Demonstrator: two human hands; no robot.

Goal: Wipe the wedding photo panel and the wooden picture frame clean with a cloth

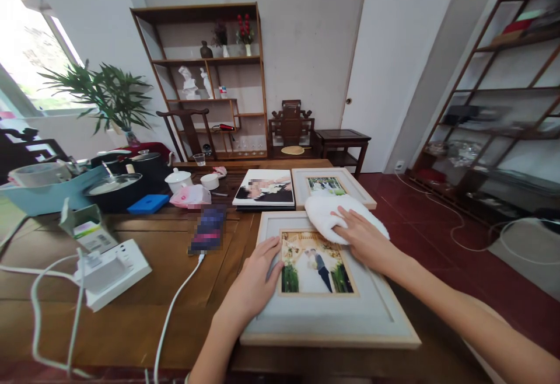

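Observation:
A framed wedding photo point(380, 323) with a pale wood border and light mat lies flat on the table in front of me. My left hand point(258, 273) rests on its left side, fingers stretched out beside the picture. On the far right part of the frame my right hand point(356, 232) grips a white cloth point(326, 212) and presses it down. The cloth reaches over onto a second picture frame point(365, 194) lying just behind. Left of that second frame is a photo album point(265, 188) with a black-and-white cover.
The wooden table point(184, 314) also bears a phone point(209, 229) on a white cable, a white box point(116, 273), a blue box point(147, 203), a lidded pan point(114, 188) and a white lidded pot point(178, 180). Shelves point(258, 80), a chair and a side table point(343, 139) stand behind.

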